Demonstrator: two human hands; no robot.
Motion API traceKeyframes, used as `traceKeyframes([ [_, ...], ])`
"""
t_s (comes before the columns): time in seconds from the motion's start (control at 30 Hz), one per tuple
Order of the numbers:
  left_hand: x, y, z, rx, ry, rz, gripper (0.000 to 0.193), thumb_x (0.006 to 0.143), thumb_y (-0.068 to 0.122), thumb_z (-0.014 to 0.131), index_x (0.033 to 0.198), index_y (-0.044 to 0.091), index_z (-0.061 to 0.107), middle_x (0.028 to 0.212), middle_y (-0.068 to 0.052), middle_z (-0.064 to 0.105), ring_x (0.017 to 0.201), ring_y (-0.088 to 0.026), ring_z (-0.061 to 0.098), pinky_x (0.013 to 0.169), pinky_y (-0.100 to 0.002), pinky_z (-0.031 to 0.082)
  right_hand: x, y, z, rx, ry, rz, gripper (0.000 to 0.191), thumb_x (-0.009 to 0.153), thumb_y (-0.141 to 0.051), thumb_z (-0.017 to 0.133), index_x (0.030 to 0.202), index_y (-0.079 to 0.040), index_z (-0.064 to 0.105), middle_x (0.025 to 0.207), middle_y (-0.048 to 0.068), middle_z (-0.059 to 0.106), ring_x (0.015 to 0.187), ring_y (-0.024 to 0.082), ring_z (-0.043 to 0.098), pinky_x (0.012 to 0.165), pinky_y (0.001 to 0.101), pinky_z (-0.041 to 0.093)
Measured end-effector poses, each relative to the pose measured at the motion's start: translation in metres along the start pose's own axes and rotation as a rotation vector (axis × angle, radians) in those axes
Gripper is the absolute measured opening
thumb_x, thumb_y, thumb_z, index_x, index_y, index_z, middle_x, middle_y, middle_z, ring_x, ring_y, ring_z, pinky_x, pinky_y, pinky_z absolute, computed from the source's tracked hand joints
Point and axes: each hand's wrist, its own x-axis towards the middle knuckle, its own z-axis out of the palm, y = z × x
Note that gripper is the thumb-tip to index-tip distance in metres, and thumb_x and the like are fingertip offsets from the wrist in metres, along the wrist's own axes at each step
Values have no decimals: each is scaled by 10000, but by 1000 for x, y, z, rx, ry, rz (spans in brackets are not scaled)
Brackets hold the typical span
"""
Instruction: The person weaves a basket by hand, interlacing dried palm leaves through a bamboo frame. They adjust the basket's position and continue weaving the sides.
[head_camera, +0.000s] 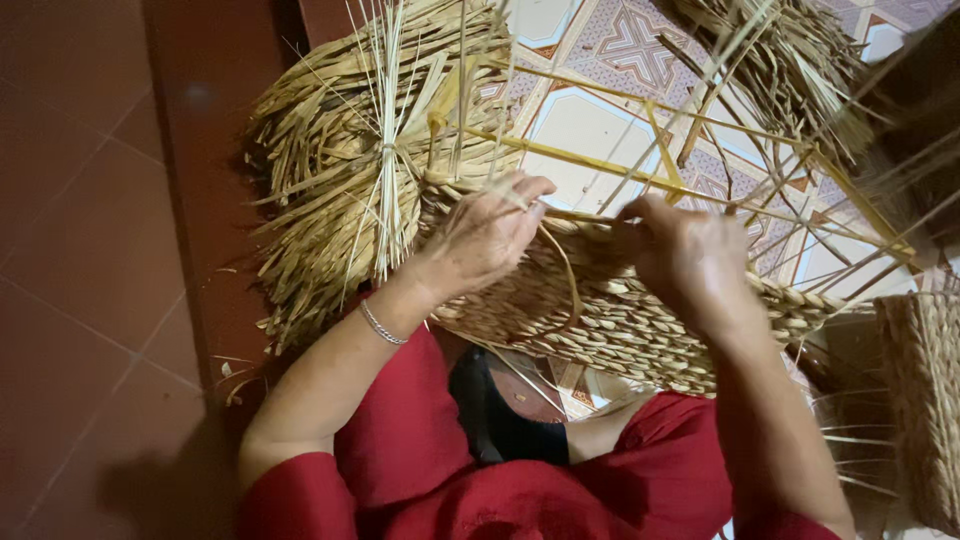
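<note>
- Half-woven tan braided-straw basket (620, 315) lies at frame centre, resting over the lap w/ red sleeves.
- Left hand (487, 235) at 11 o'clock of basket's rim; fingers (525, 192) curled narrow, pinching a thin pale straw strand (568, 285) that loops down over the weave.
- Right hand (683, 255) at 1 o'clock of rim, back to camera; fingers pressed into the weave, grip state can't tell.
- Tied bundle of dry yellow straw (370, 150) at 10 o'clock, touching left hand.
- Bare upright straw stakes (760, 170) fan across patterned floor tiles (590, 125) at 1–2 o'clock, partly screening the view.
- Second woven basket (925, 400) at 4 o'clock, near.
</note>
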Motion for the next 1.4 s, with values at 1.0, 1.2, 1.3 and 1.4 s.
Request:
traceKeyframes([
  [1.0, -81, -52, -15, -295, 465, -464, 190, 1091, 173, 617, 1227, 41, 617, 1027, -50, 589, 939, -148, 570, 803, -285, 507, -261, 166, 111, 18, 732, 341, 454, 1199, -256, 578, 1443, 89, 414, 1281, 171, 557, 1123, 225, 597, 989, 372, 565],
  [1.2, -61, -80, 5, -569, 404, -462, 376, 1045, 426, 552, 1109, 80, 685, 943, 2, 703, 835, -90, 638, 767, -255, 547, -254, 189, 139, 651, 534, 910, 445, 1226, -388, 472, 1113, 26, 590, 833, 29, 561, 753, 103, 504, 648, 255, 425],
  [1.3, -41, -90, 9, -498, 429, -540, 416, 1061, 458, 558, 1036, 69, 701, 849, -9, 638, 742, -102, 543, 691, -258, 481, -219, 202, 136, 844, 667, 856, 447, 1227, -372, 528, 1040, 34, 520, 799, 11, 547, 671, 87, 492, 614, 267, 430],
  [1.4, -25, -92, 7, -561, 459, -525, 400, 1119, 408, 604, 950, 46, 590, 804, 7, 501, 755, -99, 412, 674, -273, 381, -185, 222, 132, 1045, 786, 754, 299, 1113, -332, 636, 1151, -47, 555, 876, 2, 622, 666, 99, 576, 565, 256, 491],
])
